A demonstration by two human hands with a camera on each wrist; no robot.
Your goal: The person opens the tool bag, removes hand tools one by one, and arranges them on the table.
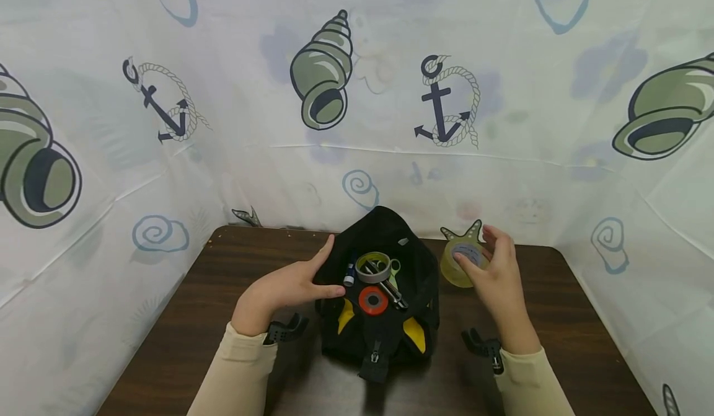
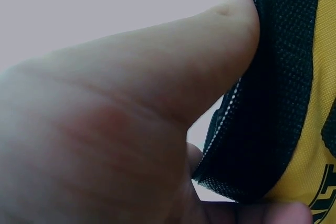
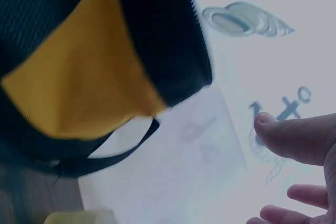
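Note:
A black and yellow tool bag [image 1: 390, 335] stands open on the table. My left hand [image 1: 284, 289] touches its left side, thumb over the rim and fingers straight. The left wrist view shows that thumb beside the zippered edge [image 2: 233, 95]. Right of the bag is a wide roll of clear yellowish tape [image 1: 454, 273]. My right hand [image 1: 496, 279] is around its right side in the head view, thumb and fingers apart. In the right wrist view those fingers [image 3: 294, 145] are spread with nothing between them.
Inside the bag are a pale tape roll [image 1: 365, 276], an orange-red roll [image 1: 365, 309], green-handled scissors [image 1: 395, 266], a blue and white stick [image 1: 349, 274] and a black and silver tool [image 1: 397, 297]. Behind the brown table [image 1: 223, 261] hangs a printed curtain [image 1: 240, 93].

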